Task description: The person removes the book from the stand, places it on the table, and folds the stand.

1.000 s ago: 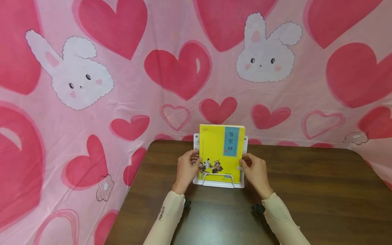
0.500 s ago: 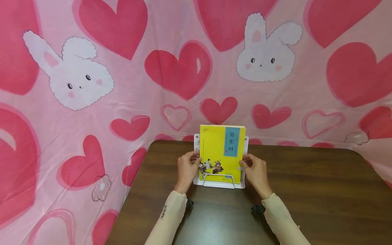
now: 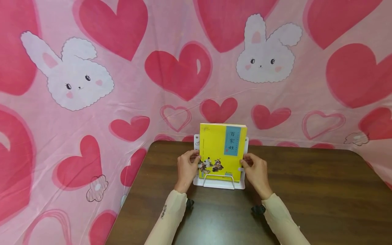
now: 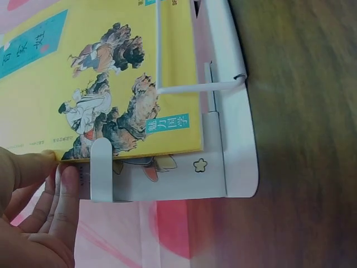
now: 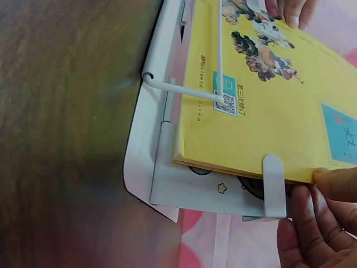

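Observation:
A yellow book (image 3: 214,143) with a blue title panel stands upright, leaning back in a white book stand (image 3: 197,182). My left hand (image 3: 187,170) pinches the book's left edge, with the thumb on the cover and the fingers behind it. On the other side my right hand (image 3: 256,172) pinches the right edge in the same way. White side clips (image 4: 101,170) of the stand overlap the cover's edges just below the thumbs. A white wire bar (image 5: 187,90) crosses in front of the book's lower part. In both wrist views the book's bottom edge shows above the stand's ledge.
The stand rests on a dark brown wooden table (image 3: 306,194). Behind and to the left hangs a pink cloth (image 3: 131,85) printed with hearts and rabbits. The stand's back panel (image 5: 189,184) carries small printed drawings.
The book has risen slightly in the stand, with both hands still holding its edges. The stand has stayed nearly where it was.

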`<move>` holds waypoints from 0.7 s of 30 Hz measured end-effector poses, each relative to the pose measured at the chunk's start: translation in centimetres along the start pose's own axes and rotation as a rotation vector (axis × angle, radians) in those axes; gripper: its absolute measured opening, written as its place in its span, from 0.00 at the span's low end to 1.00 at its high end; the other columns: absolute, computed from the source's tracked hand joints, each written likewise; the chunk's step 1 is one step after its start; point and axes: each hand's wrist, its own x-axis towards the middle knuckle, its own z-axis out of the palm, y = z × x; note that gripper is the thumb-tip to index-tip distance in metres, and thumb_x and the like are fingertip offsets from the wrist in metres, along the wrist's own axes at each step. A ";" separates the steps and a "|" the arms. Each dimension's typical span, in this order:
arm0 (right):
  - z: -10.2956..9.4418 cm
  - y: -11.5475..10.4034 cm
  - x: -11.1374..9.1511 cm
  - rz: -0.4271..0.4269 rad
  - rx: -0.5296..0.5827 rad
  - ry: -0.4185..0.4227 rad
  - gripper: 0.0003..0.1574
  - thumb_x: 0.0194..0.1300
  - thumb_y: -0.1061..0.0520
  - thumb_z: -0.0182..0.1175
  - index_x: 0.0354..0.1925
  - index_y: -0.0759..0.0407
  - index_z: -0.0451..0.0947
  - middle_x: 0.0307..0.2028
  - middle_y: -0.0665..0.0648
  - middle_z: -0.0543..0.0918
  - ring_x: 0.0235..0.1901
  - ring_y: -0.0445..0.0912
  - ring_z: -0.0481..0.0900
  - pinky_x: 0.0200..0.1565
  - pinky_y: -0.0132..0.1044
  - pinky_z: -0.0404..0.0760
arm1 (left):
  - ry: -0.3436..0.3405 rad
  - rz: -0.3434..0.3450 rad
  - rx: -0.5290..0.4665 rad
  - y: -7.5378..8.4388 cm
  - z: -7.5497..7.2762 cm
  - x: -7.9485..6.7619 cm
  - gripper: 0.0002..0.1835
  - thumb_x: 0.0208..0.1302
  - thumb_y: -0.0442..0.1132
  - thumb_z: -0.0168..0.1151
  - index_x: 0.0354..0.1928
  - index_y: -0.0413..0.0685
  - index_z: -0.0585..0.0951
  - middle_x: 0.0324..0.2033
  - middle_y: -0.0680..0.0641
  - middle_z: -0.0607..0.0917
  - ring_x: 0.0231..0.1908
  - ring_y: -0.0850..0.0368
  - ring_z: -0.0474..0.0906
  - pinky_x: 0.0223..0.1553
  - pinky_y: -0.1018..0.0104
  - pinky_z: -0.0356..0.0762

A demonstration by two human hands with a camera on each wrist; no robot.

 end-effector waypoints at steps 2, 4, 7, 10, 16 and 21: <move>0.0 -0.1 0.1 -0.002 0.011 0.009 0.10 0.67 0.63 0.69 0.46 0.67 0.87 0.38 0.64 0.90 0.35 0.54 0.84 0.39 0.20 0.76 | 0.002 0.012 -0.006 0.1 -0.1 0.1 0.09 0.64 0.30 0.71 0.46 0.37 0.90 0.39 0.41 0.92 0.38 0.51 0.90 0.44 0.60 0.89; 0.0 -0.2 0.1 -0.005 0.019 0.018 0.10 0.66 0.64 0.69 0.46 0.67 0.87 0.38 0.65 0.90 0.36 0.54 0.85 0.39 0.18 0.75 | 0.005 0.022 -0.015 0.2 -0.1 0.2 0.09 0.64 0.29 0.71 0.46 0.37 0.90 0.39 0.41 0.92 0.38 0.50 0.90 0.44 0.60 0.89; -0.1 -0.3 0.3 -0.011 0.029 0.027 0.10 0.66 0.64 0.69 0.46 0.67 0.87 0.38 0.65 0.90 0.36 0.54 0.85 0.40 0.18 0.75 | 0.013 0.039 -0.018 0.5 -0.2 0.5 0.09 0.64 0.29 0.72 0.46 0.36 0.89 0.39 0.40 0.92 0.38 0.50 0.90 0.44 0.60 0.89; -0.2 -0.4 0.5 -0.014 0.036 0.030 0.11 0.67 0.63 0.69 0.47 0.66 0.87 0.39 0.64 0.90 0.37 0.54 0.86 0.41 0.17 0.75 | 0.026 0.050 -0.021 0.7 -0.1 0.7 0.09 0.64 0.29 0.72 0.46 0.36 0.89 0.39 0.40 0.92 0.37 0.49 0.91 0.44 0.60 0.89; -0.5 -0.6 0.8 -0.023 0.078 0.043 0.12 0.68 0.64 0.68 0.49 0.67 0.86 0.41 0.65 0.90 0.39 0.55 0.85 0.42 0.12 0.73 | 0.056 0.049 -0.051 1.4 0.0 0.9 0.10 0.63 0.29 0.72 0.47 0.37 0.90 0.40 0.41 0.92 0.37 0.50 0.90 0.44 0.59 0.89; -0.7 -0.7 0.7 -0.049 0.132 0.078 0.11 0.68 0.65 0.68 0.48 0.67 0.87 0.40 0.65 0.90 0.39 0.55 0.84 0.43 0.10 0.73 | 0.084 0.095 -0.088 1.8 -0.3 0.7 0.10 0.63 0.28 0.72 0.46 0.36 0.90 0.40 0.41 0.92 0.37 0.49 0.90 0.43 0.58 0.90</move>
